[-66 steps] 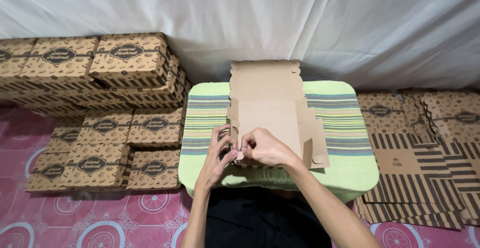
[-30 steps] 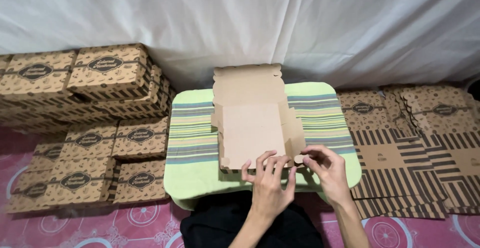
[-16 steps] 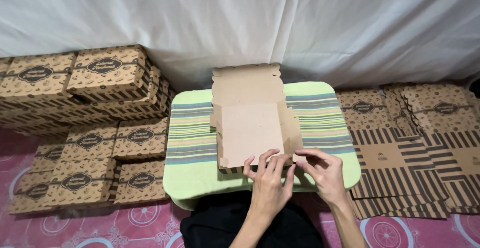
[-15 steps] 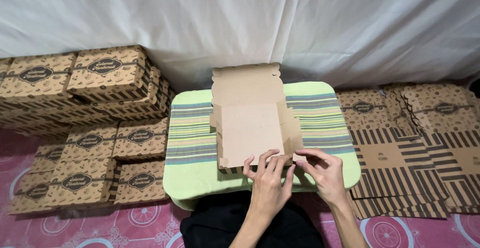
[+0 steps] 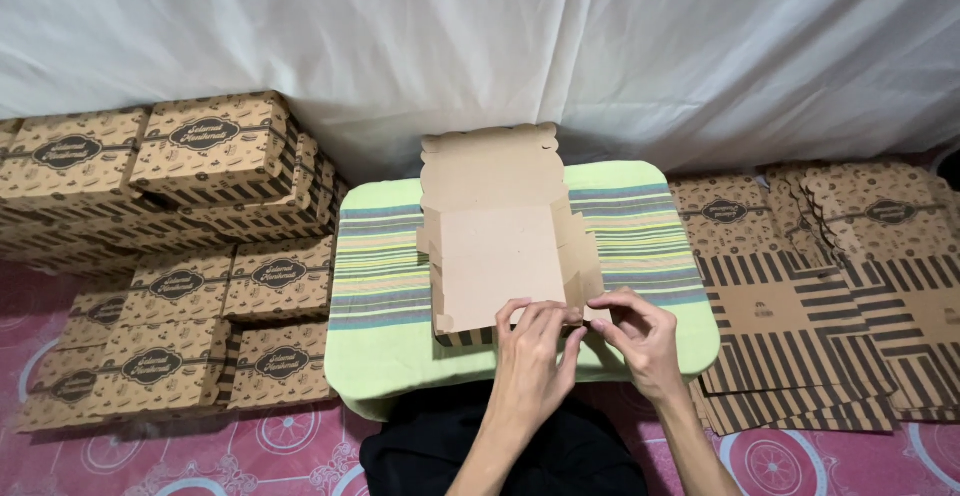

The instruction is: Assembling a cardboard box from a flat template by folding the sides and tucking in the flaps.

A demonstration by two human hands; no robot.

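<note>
Cardboard box (image 5: pixel 500 256): half-folded brown carton lying open on the striped cushion (image 5: pixel 390 286), at the centre of the view, just beyond both hands.
Progress: by my reading, the base and the side walls at 3 and 9 o'clock are already raised; the near wall at 6 o'clock is the part in hand; the lid at 12 o'clock lies flat and unclosed, so a fair share of the folding looks left.
Look of the box: plain kraft inside, dark stripes showing on the outer face along the near edge; the lid ends in a scalloped rim; a loose flap sticks out at the near right corner.
Left hand (image 5: pixel 532 356): fingers curled over the near edge of the box, pressing on it at about 6 o'clock; closed around the cardboard rim rather than spread.
Right hand (image 5: pixel 640 341): thumb and forefinger pinched on the small flap at the box's near right corner, about 5 o'clock from the box centre.
Finished boxes (image 5: pixel 180 256): stacked at 9 o'clock, closed, printed with dark oval labels and stripes.
Flat blanks (image 5: pixel 820 286): unfolded sheets piled at 3 o'clock, well apart from the hands.
Backdrop: white cloth (image 5: pixel 500 46) at 12 o'clock; pink patterned floor mat (image 5: pixel 200 446) below.
</note>
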